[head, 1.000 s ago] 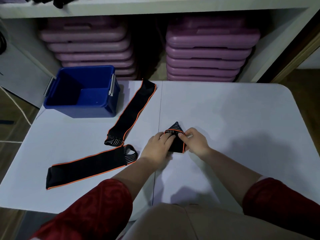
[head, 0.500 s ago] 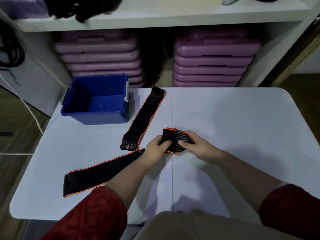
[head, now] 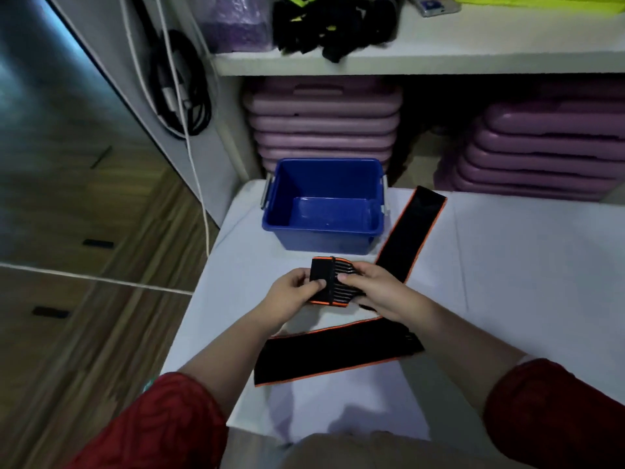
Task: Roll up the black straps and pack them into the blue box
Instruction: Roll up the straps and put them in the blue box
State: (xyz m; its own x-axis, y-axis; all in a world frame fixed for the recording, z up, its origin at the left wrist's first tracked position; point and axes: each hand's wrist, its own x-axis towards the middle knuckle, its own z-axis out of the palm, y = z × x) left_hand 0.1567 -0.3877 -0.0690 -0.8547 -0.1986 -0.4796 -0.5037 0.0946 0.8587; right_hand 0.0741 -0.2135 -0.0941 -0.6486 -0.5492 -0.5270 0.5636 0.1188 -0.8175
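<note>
A rolled black strap with orange edging [head: 333, 282] is held between my left hand [head: 293, 292] and my right hand [head: 375, 287], lifted just in front of the blue box [head: 324, 233]. The box stands open, and nothing shows inside it. Two more black straps lie flat on the white table: one [head: 411, 236] runs diagonally to the right of the box, the other [head: 334, 355] lies under my forearms near the table's front edge.
The white table [head: 527, 265] stretches out to the right. Behind it stand stacks of purple step boards [head: 324, 126] under a white shelf [head: 406, 57] with dark gear. Cables [head: 182, 96] hang at the left, above wooden floor.
Both hands have carried the rolled strap left and forward toward the blue box. My head has turned left, so the box now sits near the middle of the view.
</note>
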